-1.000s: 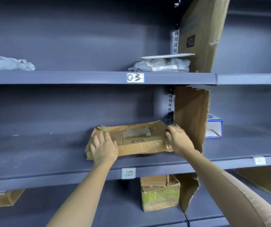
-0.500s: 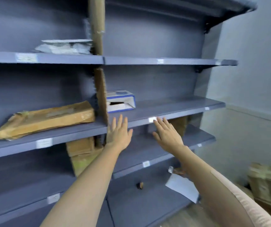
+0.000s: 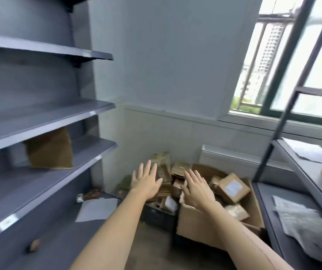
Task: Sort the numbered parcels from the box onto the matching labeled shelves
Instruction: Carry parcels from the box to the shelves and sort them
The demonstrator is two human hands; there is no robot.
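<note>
Here, in the head view, I had both hands held out with nothing in them: the left hand (image 3: 146,182) and the right hand (image 3: 197,189) had fingers spread and straight, the grip released on each, hanging above the pile at the lower centre of the frame. The parcels (image 3: 231,188) lay heaped in the open cardboard box (image 3: 193,228) on the floor, some spilling into a dark crate (image 3: 156,215) just beside it. I judged them light and fairly stiff, taped cardboard with a white label on top, so best taken by two opposite sides, label up, to read the number. A smaller padded one (image 3: 235,211) looked softer. The grey shelves (image 3: 45,121) filled the left of the frame, with a brown parcel (image 3: 49,151) standing on one. A white sheet (image 3: 98,209) lay on the lowest shelf. A dark metal rack (image 3: 292,106) at the right stood close to the box and would crowd my right arm.
</note>
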